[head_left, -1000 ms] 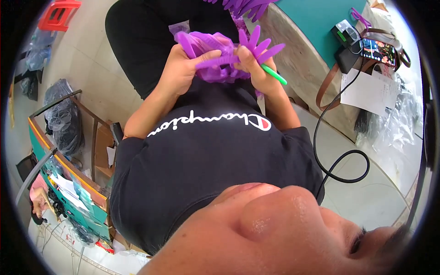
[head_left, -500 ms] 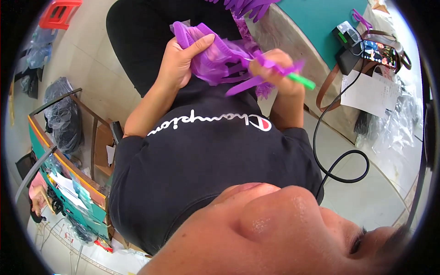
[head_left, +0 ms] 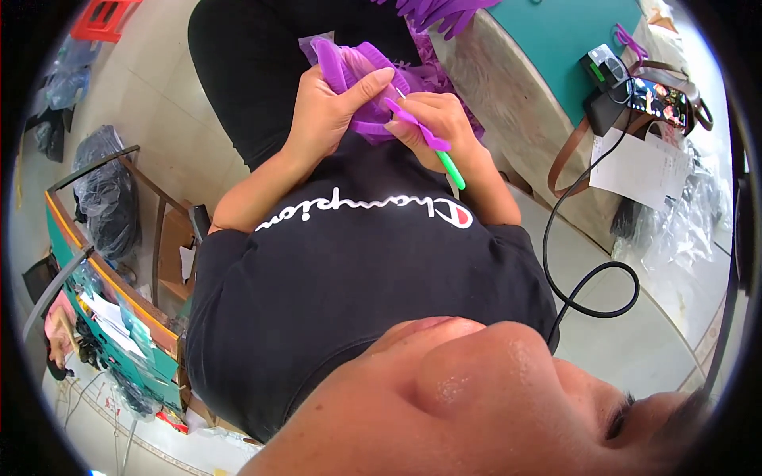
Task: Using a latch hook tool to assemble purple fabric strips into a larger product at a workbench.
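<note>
Over my lap, my left hand (head_left: 329, 115) is closed on a purple sheer fabric piece (head_left: 337, 70) with thick ribbed bands, its thumb laid across the top. Close beside it, my right hand (head_left: 441, 120) grips a slim tool with a bright green handle (head_left: 451, 170). A thin pale tip of the tool shows by the fingers, against the fabric; its exact kind is unclear. Also pinched in the right hand is a flat purple strip (head_left: 421, 127), which hangs over the handle. More purple fabric lies behind the hands, partly hidden.
Right of me stands a table with a teal top (head_left: 548, 55). Purple pieces (head_left: 448, 14) lie at its near corner; a phone (head_left: 657, 101), papers (head_left: 635, 166) and a cabled device (head_left: 603, 65) sit farther right. Leftward are another teal table (head_left: 163, 366), a person (head_left: 60, 325) and a red stool (head_left: 103, 20).
My right hand has moved left and in against the fabric beside my left hand. The green handle has swung to point downward, and the loose purple strip has drawn in with it.
</note>
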Demonstrator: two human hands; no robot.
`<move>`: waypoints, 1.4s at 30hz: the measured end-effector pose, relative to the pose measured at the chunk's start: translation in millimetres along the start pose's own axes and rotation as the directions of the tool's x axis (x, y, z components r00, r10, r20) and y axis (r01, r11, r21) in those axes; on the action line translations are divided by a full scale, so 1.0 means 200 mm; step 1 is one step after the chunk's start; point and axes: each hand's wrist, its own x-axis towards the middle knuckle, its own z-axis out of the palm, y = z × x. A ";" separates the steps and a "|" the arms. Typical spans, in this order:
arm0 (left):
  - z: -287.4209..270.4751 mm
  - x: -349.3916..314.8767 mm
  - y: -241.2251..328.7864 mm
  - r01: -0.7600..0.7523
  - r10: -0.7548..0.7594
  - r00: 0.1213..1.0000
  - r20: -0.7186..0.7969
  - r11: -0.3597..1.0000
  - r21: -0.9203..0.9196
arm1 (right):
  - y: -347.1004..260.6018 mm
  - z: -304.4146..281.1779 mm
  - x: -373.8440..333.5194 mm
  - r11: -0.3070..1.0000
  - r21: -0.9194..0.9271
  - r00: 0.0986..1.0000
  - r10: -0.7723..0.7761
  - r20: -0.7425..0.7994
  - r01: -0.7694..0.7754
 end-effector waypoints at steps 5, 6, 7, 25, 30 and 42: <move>-0.02 -0.01 0.00 -0.110 0.107 0.994 0.029 0.958 0.264 | -0.04 -0.01 0.00 0.945 0.095 0.949 0.309 0.068 -0.314; -0.01 -0.02 0.00 -0.155 0.149 0.988 0.045 0.960 0.232 | -0.04 -0.01 0.00 0.836 0.205 0.860 0.487 0.150 -0.509; -0.01 -0.02 0.01 -0.199 0.191 0.980 0.058 0.959 0.200 | -0.01 -0.04 -0.01 0.836 0.205 0.860 0.488 0.148 -0.509; -0.04 0.04 -0.03 -0.209 0.194 0.977 0.093 0.753 0.624 | 0.10 -0.08 -0.06 0.662 0.664 0.882 0.472 -0.009 -0.348; -0.19 0.13 -0.15 0.151 -0.187 0.967 0.173 0.967 0.206 | 0.11 -0.21 -0.10 0.253 0.955 0.947 0.236 -0.218 0.156; -0.16 0.09 -0.05 0.584 -0.465 0.791 0.398 0.769 -0.261 | 0.14 -0.20 -0.04 0.477 0.879 0.818 0.496 -0.291 0.023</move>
